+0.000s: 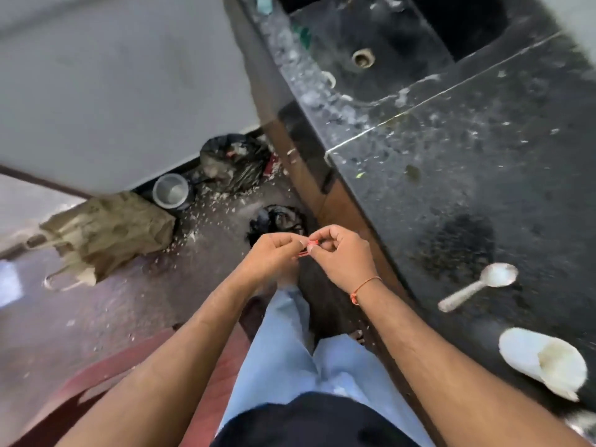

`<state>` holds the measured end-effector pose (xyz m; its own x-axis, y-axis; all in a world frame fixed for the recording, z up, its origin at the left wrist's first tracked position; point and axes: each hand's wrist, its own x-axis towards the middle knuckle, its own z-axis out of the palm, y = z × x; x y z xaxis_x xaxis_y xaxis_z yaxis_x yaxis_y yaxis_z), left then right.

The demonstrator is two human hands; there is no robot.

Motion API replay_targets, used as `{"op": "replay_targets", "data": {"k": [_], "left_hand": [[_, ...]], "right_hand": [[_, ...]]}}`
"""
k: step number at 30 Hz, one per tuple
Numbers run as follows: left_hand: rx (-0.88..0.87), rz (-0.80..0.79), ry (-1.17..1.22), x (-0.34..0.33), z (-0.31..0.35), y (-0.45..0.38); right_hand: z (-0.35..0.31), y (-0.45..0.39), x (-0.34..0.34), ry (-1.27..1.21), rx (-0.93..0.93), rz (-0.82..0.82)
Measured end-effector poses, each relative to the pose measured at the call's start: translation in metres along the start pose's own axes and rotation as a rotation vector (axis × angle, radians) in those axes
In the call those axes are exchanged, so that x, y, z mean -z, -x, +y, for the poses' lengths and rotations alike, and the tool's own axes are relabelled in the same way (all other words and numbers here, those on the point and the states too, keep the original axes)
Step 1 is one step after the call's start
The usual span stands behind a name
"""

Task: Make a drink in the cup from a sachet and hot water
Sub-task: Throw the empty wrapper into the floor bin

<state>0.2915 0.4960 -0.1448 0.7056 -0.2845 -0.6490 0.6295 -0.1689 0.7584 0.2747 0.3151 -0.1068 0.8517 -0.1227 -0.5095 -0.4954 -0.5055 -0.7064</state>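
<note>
— While both forearms reach forward over the pale blue trousers (283,359), what is nearest on the counter?

— A white paper cup (541,361), at the near right on the black stone counter (483,162). It looks tipped toward the camera, its mouth facing the lower right. Just beyond it lies a metal spoon (480,285), bowl up, handle pointing back toward the counter's edge. Cup and spoon are near each other but apart.

— And the hands?

— They meet out over the floor, off the counter's edge. The left hand (274,256) and right hand (338,253) each pinch a small red sachet (310,246) between thumb and curled fingers, so it spans the gap between them. Most of it is hidden; only a thin red strip shows. An orange thread (364,287) circles the right wrist.

— So the sachet is well away from the cup?

— Yes, well apart, to the left of it and farther out.

— What lies beyond?

— On the littered floor, a dark bag (277,219) just past the hands, a crumpled brown paper bag (109,230) to the left, a steel pot (171,190) and a black rubbish bag (235,161) by the wall. Farthest, a sunken black sink (387,46) with its drain.
</note>
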Motion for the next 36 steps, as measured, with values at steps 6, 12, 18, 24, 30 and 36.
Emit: {"op": "replay_targets", "data": {"k": [6, 12, 18, 24, 30, 36], "left_hand": [[0.155, 0.262, 0.096, 0.063, -0.106, -0.105], [0.293, 0.411, 0.169, 0.1, -0.203, -0.232], [0.485, 0.422, 0.322, 0.12, -0.256, -0.306], [0.426, 0.408, 0.301, 0.124, -0.275, -0.321], [0.344, 0.37, 0.035, 0.107, -0.264, -0.302], [0.076, 0.245, -0.587, 0.082, -0.206, -0.232]], "right_hand": [[0.055, -0.114, -0.136, -0.055, -0.237, -0.064], [0.15, -0.227, -0.251, -0.142, -0.501, -0.029], [0.218, -0.296, -0.312, -0.357, -0.718, -0.062], [0.229, -0.304, -0.315, -0.428, -0.801, -0.11], [0.202, -0.288, -0.299, -0.435, -0.782, -0.142], [0.143, -0.247, -0.244, -0.104, -0.465, -0.185]]}}
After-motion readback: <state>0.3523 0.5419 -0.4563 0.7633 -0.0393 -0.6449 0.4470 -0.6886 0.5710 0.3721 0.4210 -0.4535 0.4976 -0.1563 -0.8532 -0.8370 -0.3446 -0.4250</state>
